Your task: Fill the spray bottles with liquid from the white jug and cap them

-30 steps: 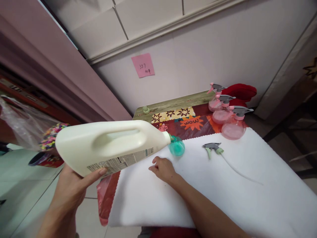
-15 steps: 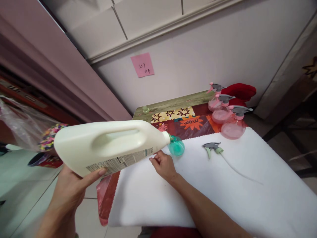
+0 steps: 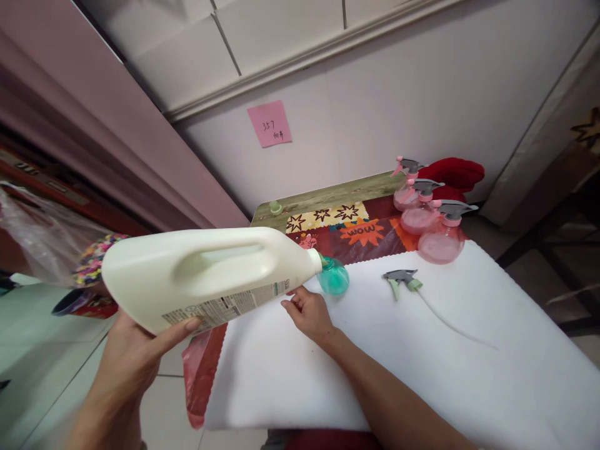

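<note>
Head view: left hand [image 3: 129, 353] holding jug [image 3: 220, 285]; right hand [image 3: 312, 315] with fingertips obscured, grip unclear.

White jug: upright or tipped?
Tipped: the left hand holds the white jug nearly on its side, its mouth at the neck of the green bottle.

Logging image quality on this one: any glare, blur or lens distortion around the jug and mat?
All in the head view: the white mat is bright with little surface detail; the jug shows soft shading, no harsh glare; its label has mostly unreadable small print; the clear bag looks soft and stretched near the left edge.
</note>
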Demonstrator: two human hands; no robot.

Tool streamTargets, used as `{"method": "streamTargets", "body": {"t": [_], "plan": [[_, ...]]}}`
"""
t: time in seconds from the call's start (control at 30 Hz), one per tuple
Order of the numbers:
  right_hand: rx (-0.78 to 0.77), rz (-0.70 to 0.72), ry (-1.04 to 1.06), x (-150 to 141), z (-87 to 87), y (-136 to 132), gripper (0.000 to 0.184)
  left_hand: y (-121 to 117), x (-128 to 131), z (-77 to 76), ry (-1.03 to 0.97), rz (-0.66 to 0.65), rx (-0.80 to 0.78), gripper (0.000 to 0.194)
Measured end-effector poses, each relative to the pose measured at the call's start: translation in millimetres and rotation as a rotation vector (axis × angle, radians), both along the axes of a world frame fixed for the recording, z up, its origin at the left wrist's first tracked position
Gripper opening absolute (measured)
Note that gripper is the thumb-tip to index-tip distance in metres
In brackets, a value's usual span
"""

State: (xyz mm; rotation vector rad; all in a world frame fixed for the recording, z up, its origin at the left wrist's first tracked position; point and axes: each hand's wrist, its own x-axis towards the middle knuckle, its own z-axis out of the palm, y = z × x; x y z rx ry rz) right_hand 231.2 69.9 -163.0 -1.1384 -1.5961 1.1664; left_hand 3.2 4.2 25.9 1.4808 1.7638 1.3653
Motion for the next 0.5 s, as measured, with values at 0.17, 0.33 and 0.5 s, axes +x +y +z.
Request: {"method": "streamTargets", "body": {"t": [0.17, 0.33, 0.5], "plan": [[0.024, -0.011, 0.001, 0.1, -0.6, 0.4, 0.022, -0.7, -5.8, -1.2, -0.038, -0.016, -0.027, 0.071], [0.046, -0.024, 0.016, -1.2, -3.0, 0.4, 0.020, -0.6, 0.3, 2.0, -0.017, 0.009, -0.036, 0.073], [0.063, -0.039, 0.087, -3.4, -7.5, 0.6, 0.020, 0.5, 5.4, 5.2, -0.029, 0.028, -0.025, 0.079]]}}
